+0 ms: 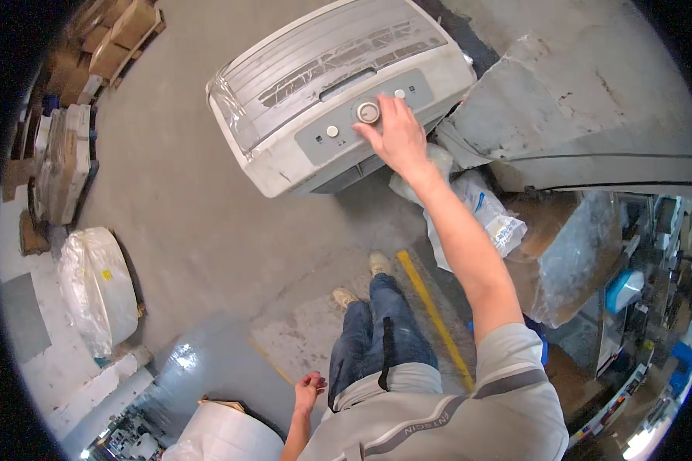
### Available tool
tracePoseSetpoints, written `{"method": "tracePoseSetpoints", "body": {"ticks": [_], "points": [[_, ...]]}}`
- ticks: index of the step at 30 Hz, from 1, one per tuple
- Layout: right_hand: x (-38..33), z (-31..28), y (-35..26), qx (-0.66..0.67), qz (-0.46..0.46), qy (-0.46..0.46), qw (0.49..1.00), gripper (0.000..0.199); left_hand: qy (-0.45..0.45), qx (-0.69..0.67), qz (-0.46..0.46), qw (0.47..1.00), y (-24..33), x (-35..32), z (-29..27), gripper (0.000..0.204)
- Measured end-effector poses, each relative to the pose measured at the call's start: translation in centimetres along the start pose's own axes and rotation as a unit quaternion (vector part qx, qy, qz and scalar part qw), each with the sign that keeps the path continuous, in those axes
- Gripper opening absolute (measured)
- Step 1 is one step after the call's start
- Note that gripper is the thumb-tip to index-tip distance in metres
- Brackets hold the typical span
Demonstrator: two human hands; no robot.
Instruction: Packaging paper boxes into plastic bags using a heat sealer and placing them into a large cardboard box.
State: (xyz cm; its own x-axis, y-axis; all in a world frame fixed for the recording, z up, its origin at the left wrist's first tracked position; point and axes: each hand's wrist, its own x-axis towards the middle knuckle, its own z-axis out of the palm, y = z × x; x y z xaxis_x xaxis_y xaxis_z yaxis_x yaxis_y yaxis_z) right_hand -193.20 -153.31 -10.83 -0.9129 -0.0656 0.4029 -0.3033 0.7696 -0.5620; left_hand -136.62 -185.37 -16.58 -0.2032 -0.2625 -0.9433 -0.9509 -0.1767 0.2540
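Note:
A large off-white machine shaped like an air cooler [284, 165] stands at the top middle, with a slatted, scuffed top and a grey control panel [313, 146]. My right hand [404, 142] reaches up to it, thumb and fingers closed around the rim of the round middle knob [367, 113]. Two smaller white knobs flank it: the left knob [332, 131] is uncovered, and the right knob [400, 94] sits just beyond my fingers. Down by my left thigh hangs my left hand [309, 390], its fingers loosely bent, with nothing visible in them.
Grey sheeting [577, 107] covers something bulky on the right, with crumpled plastic bags [484, 211] below it. A plastic-wrapped roll [100, 288] stands left, another white roll [227, 436] at lower left. Cartons [123, 34] are stacked far left. A yellow line [434, 319] marks the floor.

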Motion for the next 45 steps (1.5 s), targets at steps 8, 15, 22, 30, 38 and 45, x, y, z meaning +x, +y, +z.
{"method": "tracePoseSetpoints", "body": {"ticks": [8,15,22,30,38,45], "points": [[-18.9,-3.6,-1.9,0.167,0.192,-0.21,0.944,0.031,-0.06,0.068,0.067,0.994,0.3,1.7,-0.6,0.026],[-58.8,-12.6,-0.6,0.027,0.441,-0.278,0.853,0.037,-0.164,0.247,0.159,0.942,2.4,9.2,1.1,0.021],[-86.0,-25.4,-11.1,0.071,0.731,0.023,0.678,0.027,-0.149,0.362,0.177,0.903,3.7,17.1,2.0,0.019],[-96.4,-23.4,-13.1,0.258,0.742,0.206,0.584,0.021,-0.192,0.54,0.257,0.778,1.5,10.6,16.6,0.022],[-102.4,-28.6,-5.9,0.148,0.69,0.066,0.706,0.035,-0.211,0.672,0.255,0.663,-12.3,-1.1,33.2,0.031],[-109.4,-35.0,1.0,0.236,0.692,0.038,0.681,0.043,-0.235,0.759,0.386,0.469,-21.7,-10.5,44.8,0.043]]}}
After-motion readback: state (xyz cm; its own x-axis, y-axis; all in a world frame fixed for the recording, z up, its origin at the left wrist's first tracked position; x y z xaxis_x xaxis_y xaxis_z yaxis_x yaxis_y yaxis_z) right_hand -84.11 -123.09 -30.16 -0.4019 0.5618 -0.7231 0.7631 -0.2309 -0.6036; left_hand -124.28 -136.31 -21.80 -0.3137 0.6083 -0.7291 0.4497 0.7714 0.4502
